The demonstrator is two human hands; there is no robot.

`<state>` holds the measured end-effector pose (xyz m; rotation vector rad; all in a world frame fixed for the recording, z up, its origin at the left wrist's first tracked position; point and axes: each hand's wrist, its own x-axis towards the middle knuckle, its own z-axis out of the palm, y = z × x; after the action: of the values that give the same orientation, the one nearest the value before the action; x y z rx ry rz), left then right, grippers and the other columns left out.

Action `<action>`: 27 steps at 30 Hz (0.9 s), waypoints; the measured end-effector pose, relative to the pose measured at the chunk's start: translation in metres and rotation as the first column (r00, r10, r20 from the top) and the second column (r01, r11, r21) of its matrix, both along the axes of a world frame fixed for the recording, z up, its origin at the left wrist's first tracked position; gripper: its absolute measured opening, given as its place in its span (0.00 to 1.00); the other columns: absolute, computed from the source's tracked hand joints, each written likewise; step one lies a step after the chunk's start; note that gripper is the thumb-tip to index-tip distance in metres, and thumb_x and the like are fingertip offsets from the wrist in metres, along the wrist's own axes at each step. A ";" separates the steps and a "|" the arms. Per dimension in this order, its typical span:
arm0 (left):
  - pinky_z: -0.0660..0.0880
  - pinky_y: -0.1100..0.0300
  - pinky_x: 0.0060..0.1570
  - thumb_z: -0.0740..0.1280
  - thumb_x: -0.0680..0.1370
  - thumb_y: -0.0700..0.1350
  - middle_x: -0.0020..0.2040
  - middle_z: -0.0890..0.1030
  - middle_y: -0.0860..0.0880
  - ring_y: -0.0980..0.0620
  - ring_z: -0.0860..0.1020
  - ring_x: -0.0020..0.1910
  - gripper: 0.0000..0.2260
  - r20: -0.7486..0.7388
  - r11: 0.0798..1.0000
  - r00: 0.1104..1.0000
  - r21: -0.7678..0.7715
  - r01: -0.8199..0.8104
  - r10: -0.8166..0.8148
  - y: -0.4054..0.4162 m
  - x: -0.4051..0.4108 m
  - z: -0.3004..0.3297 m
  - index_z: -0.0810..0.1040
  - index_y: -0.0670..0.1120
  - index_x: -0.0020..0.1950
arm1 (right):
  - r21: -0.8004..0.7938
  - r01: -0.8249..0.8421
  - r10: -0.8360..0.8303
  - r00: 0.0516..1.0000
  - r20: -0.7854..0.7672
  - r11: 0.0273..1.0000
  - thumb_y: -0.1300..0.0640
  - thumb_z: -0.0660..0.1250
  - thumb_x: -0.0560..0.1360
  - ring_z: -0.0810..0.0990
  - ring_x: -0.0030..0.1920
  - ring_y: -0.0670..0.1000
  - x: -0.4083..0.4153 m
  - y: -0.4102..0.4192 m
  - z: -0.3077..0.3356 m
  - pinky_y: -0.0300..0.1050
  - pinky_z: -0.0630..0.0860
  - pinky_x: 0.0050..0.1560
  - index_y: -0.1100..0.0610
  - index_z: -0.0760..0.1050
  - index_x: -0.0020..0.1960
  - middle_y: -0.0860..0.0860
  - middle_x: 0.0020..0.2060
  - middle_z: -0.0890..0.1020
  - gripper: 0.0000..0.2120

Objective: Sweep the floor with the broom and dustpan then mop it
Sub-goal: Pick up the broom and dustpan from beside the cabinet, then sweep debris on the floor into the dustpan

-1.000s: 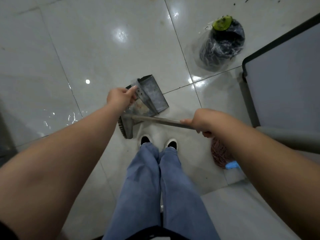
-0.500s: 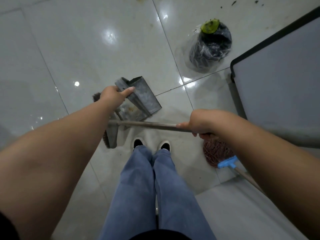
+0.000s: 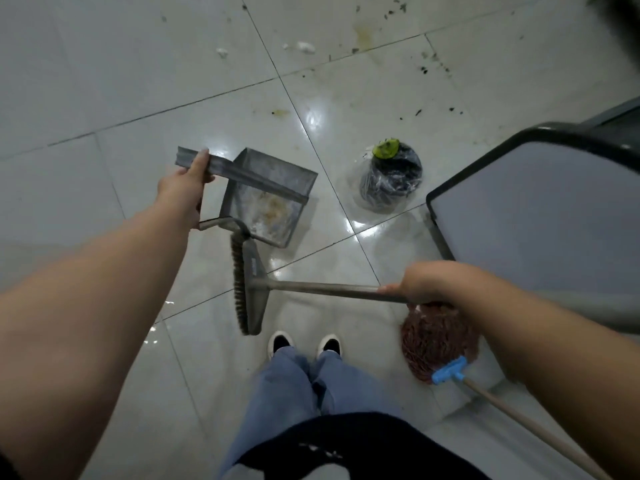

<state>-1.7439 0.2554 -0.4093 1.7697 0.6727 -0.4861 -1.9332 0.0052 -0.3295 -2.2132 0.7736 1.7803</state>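
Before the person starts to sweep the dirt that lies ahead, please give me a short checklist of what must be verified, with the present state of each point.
1. Left hand grips the dustpan handle: ok.
2. Right hand grips the broom handle: ok.
3. Dustpan set on the floor to receive dirt: not ok, it looks lifted and tilted.
4. Broom bristles down on the tiles: cannot tell, the head looks turned on its side.
5. Debris still to sweep ahead: ok, dark specks, white bits and yellowish stains are visible.
6. Mop near for the later step: ok, it lies by the person's right foot.
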 end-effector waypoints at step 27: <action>0.69 0.58 0.44 0.70 0.73 0.53 0.37 0.74 0.52 0.56 0.74 0.42 0.10 0.044 0.996 0.996 0.020 -0.084 0.083 -0.064 0.124 0.065 0.73 0.50 0.40 | 0.338 0.861 -0.924 0.328 0.198 0.379 0.50 0.64 0.77 0.72 0.14 0.46 0.139 -0.150 -0.020 0.33 0.71 0.17 0.66 0.72 0.37 0.55 0.17 0.75 0.20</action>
<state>-1.6197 0.1914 -0.3444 1.7602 0.7206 -0.3837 -1.7946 -0.1453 -0.3491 -1.3469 1.3271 0.7678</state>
